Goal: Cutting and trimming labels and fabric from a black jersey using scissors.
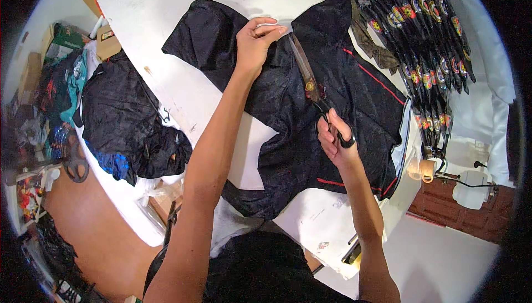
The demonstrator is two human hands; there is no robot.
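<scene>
A black garment (354,103) with thin red piping lies spread and rumpled over the white table. In my right hand (339,136) are large scissors (306,73) with black handles. My fingers and thumb are through the handle loops. The blades look nearly closed and point up and away, over the garment, with the tips close to my left fingers. My left hand (257,41) is closed in a pinch at the garment's far edge, beside a small pale patch. What exactly sits between thumb and finger is too small to make out.
The white table (144,3) runs under the garment. To the left, a pile of black clothing (119,109) lies on a white surface. At the far right, several black packets with colourful round emblems (426,37) hang in rows. A beige cup-shaped object (427,171) is near the table's right edge.
</scene>
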